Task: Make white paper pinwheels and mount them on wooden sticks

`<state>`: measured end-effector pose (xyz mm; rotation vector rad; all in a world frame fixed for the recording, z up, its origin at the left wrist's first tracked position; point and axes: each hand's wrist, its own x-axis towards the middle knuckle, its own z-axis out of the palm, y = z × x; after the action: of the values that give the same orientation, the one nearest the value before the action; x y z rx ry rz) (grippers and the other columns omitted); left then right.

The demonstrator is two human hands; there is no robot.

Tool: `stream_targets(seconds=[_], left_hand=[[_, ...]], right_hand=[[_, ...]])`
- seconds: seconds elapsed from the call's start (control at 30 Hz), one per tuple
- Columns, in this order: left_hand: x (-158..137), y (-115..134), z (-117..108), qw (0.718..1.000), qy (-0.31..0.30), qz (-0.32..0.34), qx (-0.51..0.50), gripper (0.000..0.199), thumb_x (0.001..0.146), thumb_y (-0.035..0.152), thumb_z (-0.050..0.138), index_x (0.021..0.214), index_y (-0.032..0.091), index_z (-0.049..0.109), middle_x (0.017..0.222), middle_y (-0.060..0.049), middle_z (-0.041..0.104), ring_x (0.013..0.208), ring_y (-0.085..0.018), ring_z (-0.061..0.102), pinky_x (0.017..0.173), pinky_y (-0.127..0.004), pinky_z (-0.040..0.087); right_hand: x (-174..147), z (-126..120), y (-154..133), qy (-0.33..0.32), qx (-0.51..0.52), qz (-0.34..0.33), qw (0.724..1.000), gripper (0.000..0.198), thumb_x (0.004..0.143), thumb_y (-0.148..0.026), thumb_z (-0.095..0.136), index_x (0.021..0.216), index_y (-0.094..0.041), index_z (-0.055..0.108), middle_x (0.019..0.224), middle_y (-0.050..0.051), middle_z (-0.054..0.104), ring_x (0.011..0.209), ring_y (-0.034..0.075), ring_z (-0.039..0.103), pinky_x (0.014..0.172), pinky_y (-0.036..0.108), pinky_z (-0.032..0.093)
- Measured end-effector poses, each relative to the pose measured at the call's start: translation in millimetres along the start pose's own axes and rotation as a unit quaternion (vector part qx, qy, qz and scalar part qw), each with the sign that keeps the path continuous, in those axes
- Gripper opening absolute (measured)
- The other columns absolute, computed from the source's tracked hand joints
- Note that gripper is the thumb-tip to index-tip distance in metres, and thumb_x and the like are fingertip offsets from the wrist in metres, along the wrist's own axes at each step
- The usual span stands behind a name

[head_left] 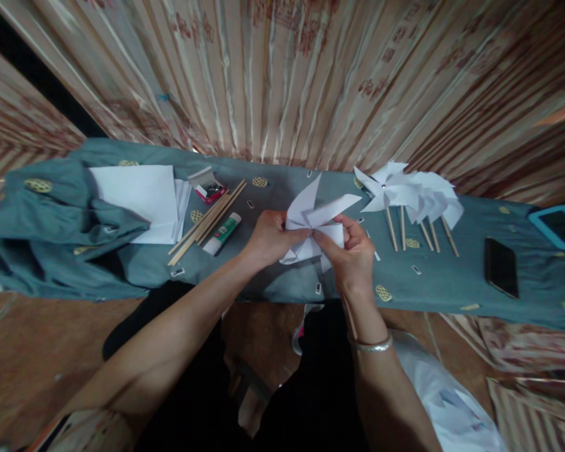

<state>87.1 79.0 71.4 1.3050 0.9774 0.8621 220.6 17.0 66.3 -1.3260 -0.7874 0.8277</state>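
A white paper pinwheel (306,210), with its blades folded in, is held over the middle of the cloth-covered bench. My left hand (274,237) grips its left side, the thumb pressed near the centre. From the right, my right hand (351,251) pinches the same paper, thumb close to the other thumb and fingers behind a blade. Both thumbs meet just below the pinwheel's centre. Whether a pin sits under them I cannot tell. No stick shows on this pinwheel.
Left on the green cloth (263,282) lie white paper sheets (136,194), wooden sticks (207,220), a small red-and-white box (208,187) and a glue stick (222,235). To the right are several pinwheels on sticks (400,188), a dark phone (501,267) and a blue-framed device (560,226). Curtains (282,81) hang behind.
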Motion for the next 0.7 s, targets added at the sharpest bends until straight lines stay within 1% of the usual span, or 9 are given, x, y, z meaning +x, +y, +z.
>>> stream_targets(seconds=[0.2, 0.43, 0.7], left_hand=[[-1.4, 1.6, 2.1, 1.0, 0.016, 0.005, 0.003, 0.008, 0.064, 0.018, 0.075, 0.067, 0.012, 0.073, 0.059, 0.001, 0.068, 0.053, -0.012, 0.059, 0.05, -0.02, 0.042], [-2.8, 2.9, 1.9, 1.0, 0.025, 0.008, 0.009, 0.008, 0.063, 0.019, 0.075, 0.065, 0.011, 0.072, 0.057, 0.001, 0.066, 0.052, -0.012, 0.058, 0.05, -0.019, 0.041], [-2.3, -1.8, 1.3, 1.0, 0.026, -0.005, -0.001, 0.01, 0.063, 0.019, 0.075, 0.067, 0.01, 0.073, 0.061, -0.001, 0.069, 0.054, -0.013, 0.06, 0.051, -0.021, 0.044]], right_hand=[[-1.6, 0.3, 0.2, 0.008, -0.016, -0.019, 1.0, 0.046, 0.061, -0.033, 0.084, 0.099, -0.023, 0.062, 0.076, -0.003, 0.076, 0.062, 0.017, 0.067, 0.064, 0.033, 0.057], [-3.7, 3.4, -4.5, 0.013, 0.013, -0.002, 1.0, 0.044, 0.057, -0.032, 0.086, 0.093, -0.023, 0.062, 0.074, -0.004, 0.075, 0.059, 0.015, 0.064, 0.06, 0.029, 0.055], [-2.7, 4.2, -1.1, 0.014, 0.007, 0.003, 1.0, 0.044, 0.055, -0.035, 0.086, 0.09, -0.024, 0.061, 0.071, -0.005, 0.073, 0.058, 0.014, 0.063, 0.059, 0.028, 0.054]])
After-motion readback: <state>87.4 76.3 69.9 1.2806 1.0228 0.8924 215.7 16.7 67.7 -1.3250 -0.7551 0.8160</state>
